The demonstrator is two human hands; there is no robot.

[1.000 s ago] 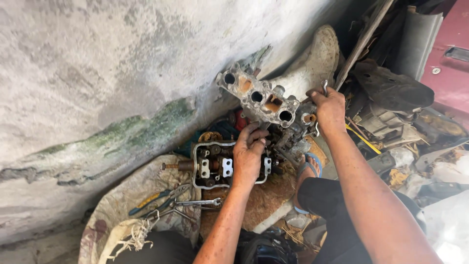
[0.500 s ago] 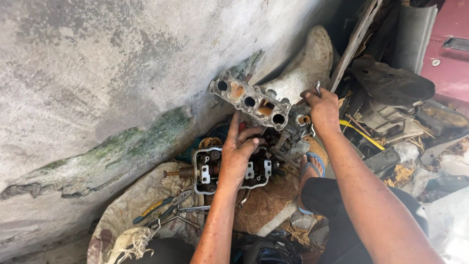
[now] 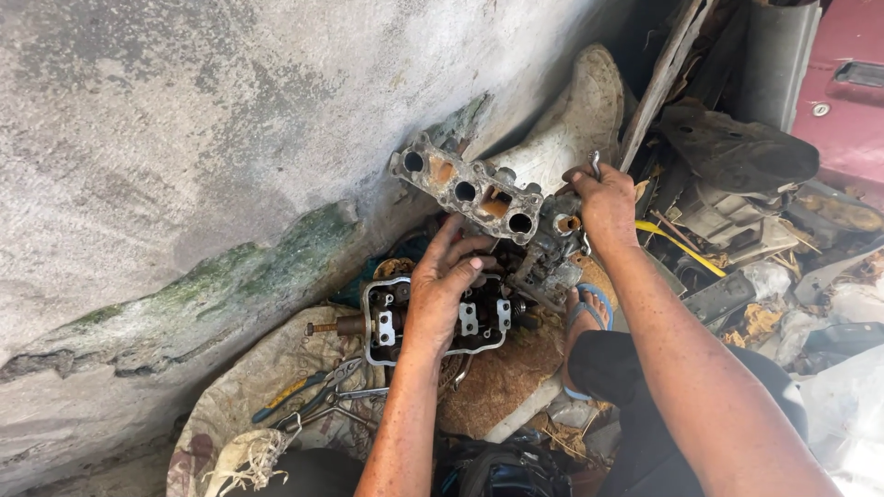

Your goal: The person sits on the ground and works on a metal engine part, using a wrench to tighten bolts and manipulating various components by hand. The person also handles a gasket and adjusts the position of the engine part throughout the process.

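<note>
A rough concrete wall (image 3: 184, 138), streaked green along a ledge, filled the left of the view as I crouched among scrap. Dark metal and plastic debris (image 3: 737, 184) lay heaped to my right, with a yellow strip (image 3: 681, 247) showing among it.

On the ground below me lay a worn sack (image 3: 267, 396), and on it rested the cylinder head (image 3: 387, 322), rocker parts up, a rusty stub sticking out of its left end.

Above the head I held the manifold (image 3: 470, 189), a pale cast piece with a row of round ports and rusty patches, tilted with its flange toward me and its far end leaning at the wall. A grimy carburettor (image 3: 552, 248) hung at its lower right end.

My right hand (image 3: 603, 207) gripped the manifold's right end, fingers curled tight; a thin metal tool (image 3: 595, 166) stuck up from that grip. Whether the fingers pinched the tool or only the casting, I could not tell.

My left hand (image 3: 442, 290) lay over the head just beneath the flange, fingers spread and fingertips touching the flange's lower edge, closing on nothing.

My foot in a blue sandal (image 3: 589, 313) stood just right of the head. Pliers (image 3: 318, 391) with yellow-and-blue handles and a wrench (image 3: 359, 394) lay together on the sack, left of my left forearm.
</note>
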